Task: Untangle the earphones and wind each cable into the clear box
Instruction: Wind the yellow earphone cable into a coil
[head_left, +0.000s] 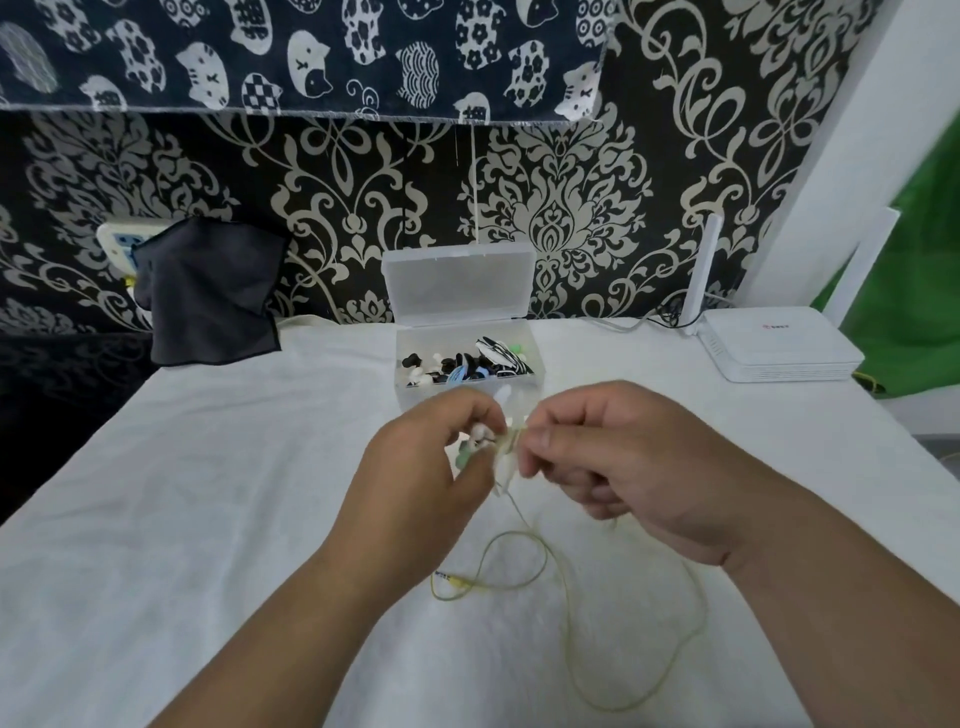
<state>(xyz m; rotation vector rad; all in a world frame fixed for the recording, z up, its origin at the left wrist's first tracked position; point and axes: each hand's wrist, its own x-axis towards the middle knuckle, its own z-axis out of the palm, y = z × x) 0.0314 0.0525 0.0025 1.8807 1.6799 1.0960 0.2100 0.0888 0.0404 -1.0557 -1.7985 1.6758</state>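
A pale yellow-green earphone cable (566, 597) hangs from between my hands and loops over the white cloth, its plug (453, 580) lying below my left wrist. My left hand (415, 478) grips the white earbuds and the wound part of the cable. My right hand (613, 457) pinches the cable right beside it, thumb against forefinger. Behind my hands stands the clear box (415, 358), lid propped open, with black, blue, white and striped earphones coiled inside.
A white router (779, 348) with an upright antenna sits at the back right. A dark cloth (213, 296) hangs over a wall socket at the back left. The patterned wall rises just behind the box, and the table's left edge drops away.
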